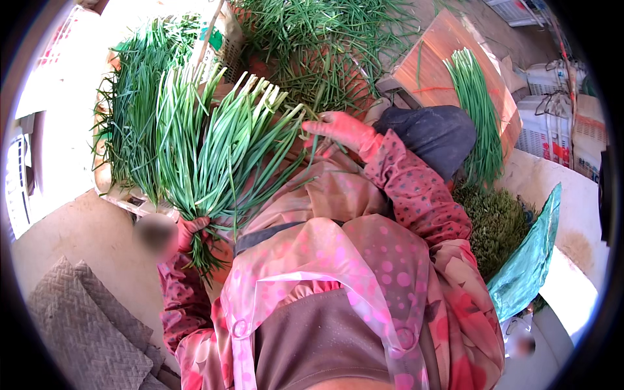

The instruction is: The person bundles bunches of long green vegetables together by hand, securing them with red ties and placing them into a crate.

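Observation:
My left hand (191,234), in a pinkish-red glove, grips a large bunch of garlic chives (214,141) around its narrow leaf end. The bunch fans out away from me, its pale cut ends at the top and short dark tips below the fist. At the fan's right edge is my right hand (343,129), gloved in the same colour, its index finger stretched towards the outer stalks. A few thin leaves show by its fingers; whether they are pinched is hidden. Both hands are in front of my apron-covered lap (331,185).
Left, a crate (146,207) is heaped with chives (136,107). Loose chives (321,44) cover the ground ahead. A neat bundle (475,112) lies on a tilted wooden board (434,63) at right, near a dark green heap (492,219) and teal plastic sheet (529,263). White crates (543,122) stand beyond.

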A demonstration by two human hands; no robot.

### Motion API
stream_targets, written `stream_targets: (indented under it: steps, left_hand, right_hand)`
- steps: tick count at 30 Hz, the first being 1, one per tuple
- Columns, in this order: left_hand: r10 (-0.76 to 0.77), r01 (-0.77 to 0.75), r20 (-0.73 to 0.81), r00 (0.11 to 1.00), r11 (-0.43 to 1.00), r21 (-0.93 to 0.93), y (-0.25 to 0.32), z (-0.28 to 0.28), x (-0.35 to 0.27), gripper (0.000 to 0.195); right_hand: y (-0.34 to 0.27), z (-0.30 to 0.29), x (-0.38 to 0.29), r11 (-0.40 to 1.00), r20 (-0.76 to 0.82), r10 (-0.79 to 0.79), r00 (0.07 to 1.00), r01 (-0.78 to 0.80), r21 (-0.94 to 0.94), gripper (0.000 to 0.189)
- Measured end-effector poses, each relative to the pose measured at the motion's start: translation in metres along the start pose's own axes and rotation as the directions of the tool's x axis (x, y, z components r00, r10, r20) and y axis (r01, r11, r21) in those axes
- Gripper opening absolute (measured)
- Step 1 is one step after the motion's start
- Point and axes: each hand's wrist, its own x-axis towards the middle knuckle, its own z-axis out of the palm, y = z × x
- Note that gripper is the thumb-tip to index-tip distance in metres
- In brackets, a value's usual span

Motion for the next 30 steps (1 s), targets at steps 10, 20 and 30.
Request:
stream_targets:
  steps: [10, 20, 30]
  left_hand:
    - [0.049, -0.048, -0.010, 0.999, 0.998, 0.037, 0.020, 0.019, -0.012, 0.026]
    - [0.077, -0.074, -0.076, 0.994, 0.996, 0.042, 0.017, 0.015, -0.016, 0.026]
    - [0.006, -0.004, 0.030, 1.000, 0.997, -0.071, 0.017, 0.015, -0.013, 0.026]
  right_hand:
    - [0.016, -0.007, 0.032, 0.964, -0.322, -0.171, 0.931, 0.225, 0.140, 0.021]
    - [-0.038, 0.008, 0.049, 0.867, 0.027, -0.489, 0.872, 0.489, -0.093, 0.029]
    - [0.010, -0.039, -0.003, 0.978, -0.266, -0.089, 0.960, 0.135, 0.160, 0.024]
